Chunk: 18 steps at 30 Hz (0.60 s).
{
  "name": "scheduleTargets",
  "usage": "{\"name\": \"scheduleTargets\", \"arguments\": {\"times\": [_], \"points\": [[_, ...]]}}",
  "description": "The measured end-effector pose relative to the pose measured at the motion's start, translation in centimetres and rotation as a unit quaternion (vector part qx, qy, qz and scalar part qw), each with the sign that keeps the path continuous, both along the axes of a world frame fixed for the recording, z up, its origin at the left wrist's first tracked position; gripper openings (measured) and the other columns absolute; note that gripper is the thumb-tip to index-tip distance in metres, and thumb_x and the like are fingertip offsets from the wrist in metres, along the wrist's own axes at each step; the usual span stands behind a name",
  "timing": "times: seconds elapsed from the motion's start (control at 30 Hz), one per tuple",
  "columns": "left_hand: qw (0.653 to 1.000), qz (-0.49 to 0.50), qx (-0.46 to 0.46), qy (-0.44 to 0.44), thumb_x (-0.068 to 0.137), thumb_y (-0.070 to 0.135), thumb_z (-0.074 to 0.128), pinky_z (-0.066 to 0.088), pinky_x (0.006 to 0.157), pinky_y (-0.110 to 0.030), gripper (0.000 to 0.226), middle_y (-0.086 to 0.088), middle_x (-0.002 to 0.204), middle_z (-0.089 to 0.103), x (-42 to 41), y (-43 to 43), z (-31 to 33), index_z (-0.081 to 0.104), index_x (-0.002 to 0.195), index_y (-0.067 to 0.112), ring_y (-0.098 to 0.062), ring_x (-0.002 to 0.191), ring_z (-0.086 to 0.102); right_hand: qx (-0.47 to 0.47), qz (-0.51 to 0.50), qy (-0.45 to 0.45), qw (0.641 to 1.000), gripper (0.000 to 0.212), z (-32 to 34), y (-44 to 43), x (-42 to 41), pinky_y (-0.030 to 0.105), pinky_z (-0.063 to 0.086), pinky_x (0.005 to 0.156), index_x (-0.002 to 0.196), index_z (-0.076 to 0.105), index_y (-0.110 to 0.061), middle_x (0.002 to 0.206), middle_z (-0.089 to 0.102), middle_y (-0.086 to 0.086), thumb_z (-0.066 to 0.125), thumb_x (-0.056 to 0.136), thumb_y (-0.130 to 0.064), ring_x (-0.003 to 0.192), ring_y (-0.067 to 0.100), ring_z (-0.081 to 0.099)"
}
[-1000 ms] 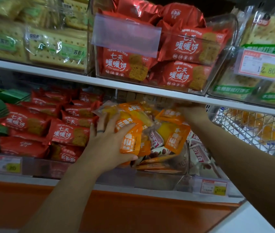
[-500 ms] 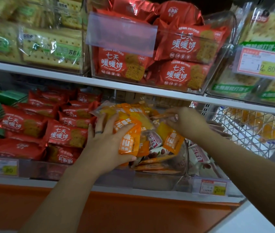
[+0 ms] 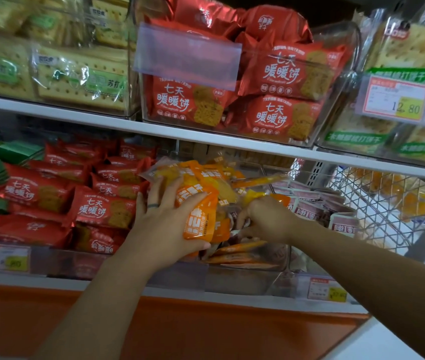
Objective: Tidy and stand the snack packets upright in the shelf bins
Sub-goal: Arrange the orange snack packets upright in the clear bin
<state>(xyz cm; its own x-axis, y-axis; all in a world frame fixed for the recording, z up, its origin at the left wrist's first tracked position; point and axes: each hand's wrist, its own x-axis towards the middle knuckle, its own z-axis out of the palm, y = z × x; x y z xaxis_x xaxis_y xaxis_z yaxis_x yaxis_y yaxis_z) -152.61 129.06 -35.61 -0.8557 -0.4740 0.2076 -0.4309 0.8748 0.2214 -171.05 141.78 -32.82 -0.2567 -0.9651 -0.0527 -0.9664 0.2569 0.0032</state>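
Observation:
A stack of orange snack packets (image 3: 201,211) stands roughly upright in a clear bin (image 3: 247,268) on the lower shelf. My left hand (image 3: 164,224) clasps this stack from the left, thumb under the front packet. My right hand (image 3: 266,219) reaches into the same bin just right of the stack, fingers closed on an orange packet (image 3: 255,197) whose top pokes above my knuckles. Several more orange packets (image 3: 237,253) lie flat on the bin floor. What my right fingers touch underneath is hidden.
Red biscuit packets (image 3: 97,209) fill the bin to the left, pale red-and-white packets (image 3: 310,209) the one to the right. A wire basket (image 3: 388,203) stands at far right. The upper shelf (image 3: 206,139) holds bins close overhead. Price tags (image 3: 325,289) line the front edge.
My right hand has come forward and down from the back of the bin to the front beside the stack, bringing an orange packet. My left hand has kept its hold.

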Motion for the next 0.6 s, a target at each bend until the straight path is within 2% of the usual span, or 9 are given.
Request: {"name": "scheduleTargets", "arguments": {"times": [0.1, 0.17, 0.23, 0.3, 0.47, 0.6], "points": [[1.0, -0.004, 0.008, 0.002, 0.072, 0.07, 0.059, -0.004, 0.114, -0.06, 0.094, 0.009, 0.153, -0.02, 0.0, -0.1, 0.0, 0.0, 0.143, 0.053, -0.026, 0.139, -0.027, -0.035, -0.01, -0.097, 0.995, 0.008, 0.4, 0.4, -0.2, 0.005, 0.036, 0.058, 0.087, 0.075, -0.015, 0.079, 0.069, -0.013, 0.07, 0.082, -0.02, 0.062, -0.012, 0.056], [1.0, -0.008, 0.013, 0.008, 0.072, 0.07, 0.06, -0.003, 0.114, -0.06, 0.094, 0.01, 0.153, -0.02, 0.0, -0.2, 0.1, 0.001, 0.143, 0.053, -0.025, 0.139, -0.027, -0.069, -0.02, -0.175, 0.982, 0.005, 0.8, 1.4, -0.4, 0.007, 0.039, 0.057, 0.082, 0.074, -0.014, 0.068, 0.065, -0.016, 0.072, 0.081, -0.018, 0.06, -0.008, 0.058], [1.0, -0.01, 0.012, 0.012, 0.07, 0.071, 0.06, -0.004, 0.114, -0.059, 0.095, 0.009, 0.153, -0.019, 0.1, -0.2, 0.0, 0.001, 0.143, 0.053, -0.025, 0.139, -0.026, -0.105, -0.026, -0.264, 0.958, 0.006, 1.5, 2.5, -0.4, 0.015, 0.046, 0.06, 0.081, 0.074, -0.011, 0.07, 0.069, -0.003, 0.072, 0.08, -0.017, 0.063, 0.001, 0.062], [1.0, -0.01, 0.011, 0.013, 0.069, 0.072, 0.06, -0.005, 0.113, -0.058, 0.097, 0.008, 0.153, -0.02, 0.0, -0.2, 0.0, 0.001, 0.143, 0.053, -0.026, 0.139, -0.025, -0.136, -0.023, -0.331, 0.933, 0.006, 2.1, 3.3, -0.3, 0.018, 0.048, 0.061, 0.081, 0.073, -0.007, 0.073, 0.07, 0.003, 0.071, 0.08, -0.013, 0.066, 0.008, 0.063], [1.0, 0.001, 0.025, 0.013, 0.065, 0.079, 0.058, -0.007, 0.113, -0.057, 0.101, 0.01, 0.152, -0.023, -0.1, 0.1, 0.1, -0.001, 0.143, 0.053, -0.025, 0.139, -0.025, -0.185, -0.043, -0.41, 0.892, 0.012, 1.8, 3.6, -0.5, 0.018, 0.047, 0.062, 0.085, 0.071, 0.001, 0.079, 0.069, 0.014, 0.07, 0.079, -0.01, 0.068, 0.015, 0.062], [0.996, -0.015, 0.09, 0.01, 0.031, 0.103, 0.025, -0.014, 0.111, -0.057, 0.122, 0.023, 0.146, -0.028, 0.2, 0.2, 0.7, -0.003, 0.14, 0.057, -0.017, 0.136, -0.032, -0.224, -0.073, -0.441, 0.866, 0.006, 1.3, 3.0, -0.5, 0.018, 0.044, 0.055, 0.081, 0.068, 0.0, 0.068, 0.064, 0.006, 0.069, 0.081, -0.007, 0.057, 0.009, 0.059]]}}
